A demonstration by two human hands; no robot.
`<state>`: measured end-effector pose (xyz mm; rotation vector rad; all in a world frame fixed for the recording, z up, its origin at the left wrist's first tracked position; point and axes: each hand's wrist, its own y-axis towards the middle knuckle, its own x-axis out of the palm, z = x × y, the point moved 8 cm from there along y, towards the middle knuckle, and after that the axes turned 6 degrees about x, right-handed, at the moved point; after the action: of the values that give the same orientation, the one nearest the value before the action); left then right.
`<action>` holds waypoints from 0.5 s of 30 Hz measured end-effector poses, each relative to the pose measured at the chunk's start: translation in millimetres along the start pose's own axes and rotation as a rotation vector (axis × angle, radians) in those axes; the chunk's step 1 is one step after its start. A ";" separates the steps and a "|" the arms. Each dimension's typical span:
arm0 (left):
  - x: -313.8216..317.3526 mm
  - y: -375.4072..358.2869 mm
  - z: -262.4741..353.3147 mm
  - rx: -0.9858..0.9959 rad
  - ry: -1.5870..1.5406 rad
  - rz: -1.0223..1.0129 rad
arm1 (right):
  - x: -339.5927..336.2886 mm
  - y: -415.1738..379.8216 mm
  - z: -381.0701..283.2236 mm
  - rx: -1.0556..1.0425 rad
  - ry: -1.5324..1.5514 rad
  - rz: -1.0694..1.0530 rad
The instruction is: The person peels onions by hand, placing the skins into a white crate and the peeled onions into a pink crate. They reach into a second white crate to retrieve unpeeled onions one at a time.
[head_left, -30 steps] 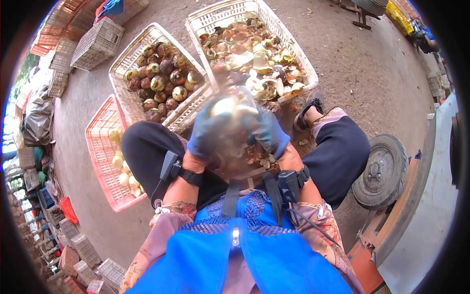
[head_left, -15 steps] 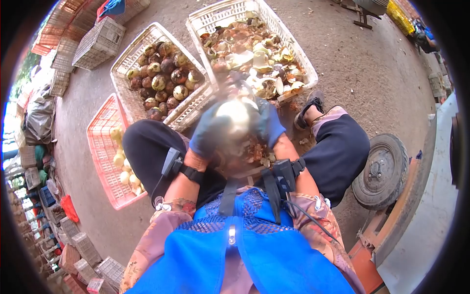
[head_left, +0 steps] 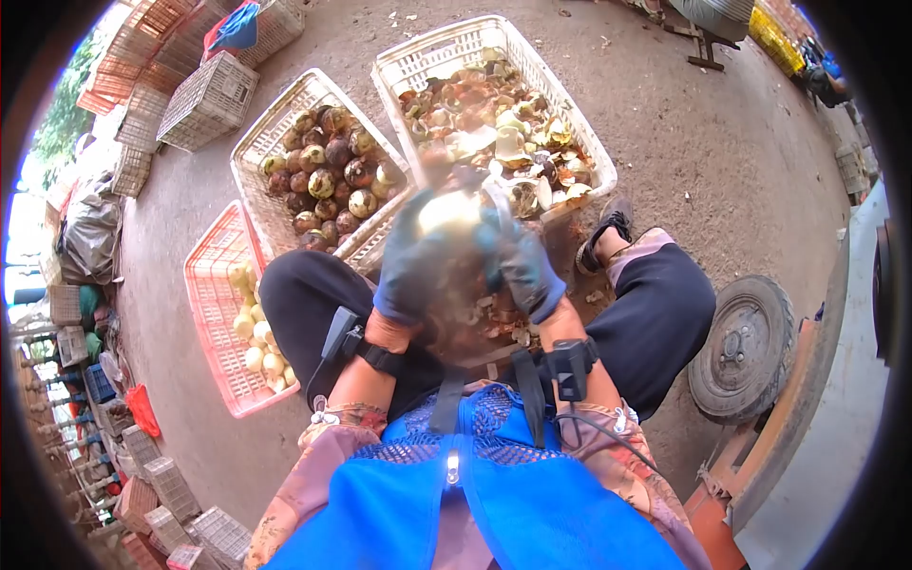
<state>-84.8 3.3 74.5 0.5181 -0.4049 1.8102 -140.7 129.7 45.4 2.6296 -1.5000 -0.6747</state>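
A pale, round peeled item (head_left: 450,215) is between my two gloved hands in front of me, bright and partly blurred. My left hand (head_left: 410,261) is wrapped round its left side. On its right my right hand (head_left: 518,255) has curled fingers near a blurred, thin curved thing too smeared to name. Just beyond them stands a white crate (head_left: 600,161) of peelings (head_left: 508,142). A second white crate (head_left: 249,195) to the left holds dark, brown and green round produce (head_left: 323,182). Pale peeled pieces (head_left: 244,326) lie in a pink crate (head_left: 211,337) beside my left knee.
A wheel with a tyre (head_left: 741,349) lies right of my right knee, near a grey metal panel (head_left: 826,427). Stacked crates (head_left: 206,100) stand at the upper left, more at the lower left. Peel scraps lie on the ground between my legs.
The view has shifted, so the crates appear slightly lower and further right. My hands have tilted round the pale item, and my right hand sits a little lower beside it.
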 end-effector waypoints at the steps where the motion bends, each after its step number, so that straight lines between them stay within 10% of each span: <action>1: 2.4 -1.3 1.4 0.004 0.001 0.002 | -0.1 -2.0 4.7 -0.004 0.001 -0.003; 4: 5.9 -6.5 9.5 0.037 0.152 0.038 | -10.7 -3.9 -11.7 0.395 0.562 -0.102; 9: 0.7 3.5 2.2 -0.088 0.308 -0.240 | -16.2 -7.0 -29.8 0.381 0.565 0.004; 15: -29.0 -10.7 -22.7 0.167 0.508 -0.078 | -14.2 -19.1 -27.0 0.294 0.636 0.103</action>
<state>-70.6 -5.2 39.9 0.1688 0.1140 1.8307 -121.0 146.8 70.1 2.5487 -1.5799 0.3962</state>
